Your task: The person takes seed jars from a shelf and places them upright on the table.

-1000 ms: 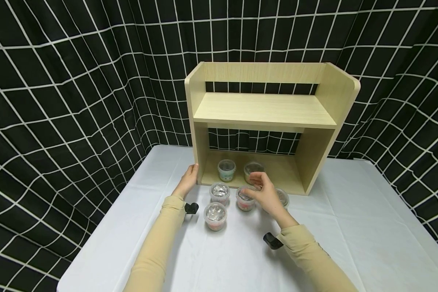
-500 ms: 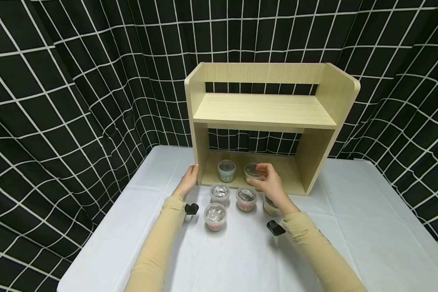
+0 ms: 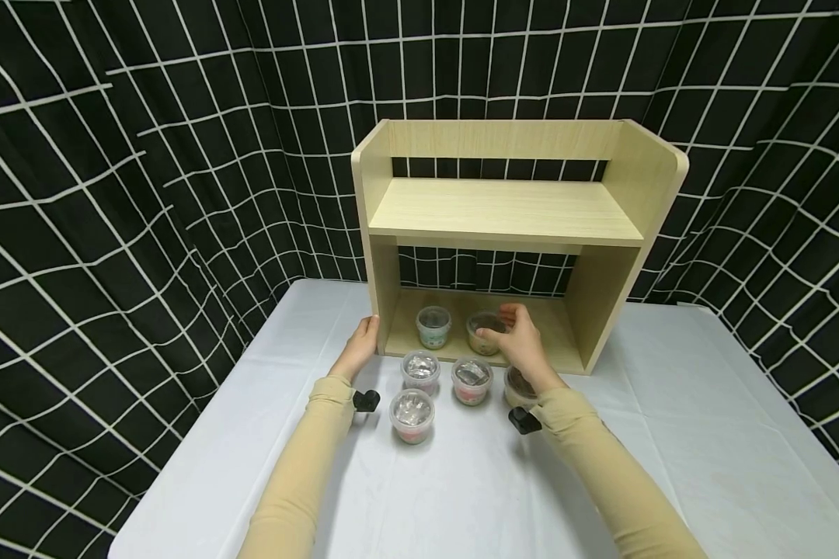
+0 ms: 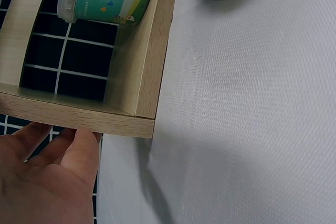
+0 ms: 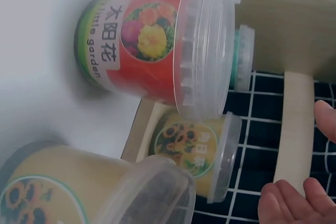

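R hand (image 3: 526, 347) abv yellow tub (image 5: 197, 150), btm shelf (image 3: 558, 334).

In the head view, the person's right hand (image 3: 524, 345) is hemmed in at nine o'clock by a round, clear-lidded, yellow-labelled plastic cup (image 3: 483, 341), at eight by a red-labelled plastic cup (image 3: 470, 390), at six by a beige, sunflower-labelled plastic cup (image 3: 517, 394). The pale wooden shelf unit's middle board (image 3: 506, 210) roofs twelve; three o'clock offers free room up to the side panel (image 3: 601, 303).
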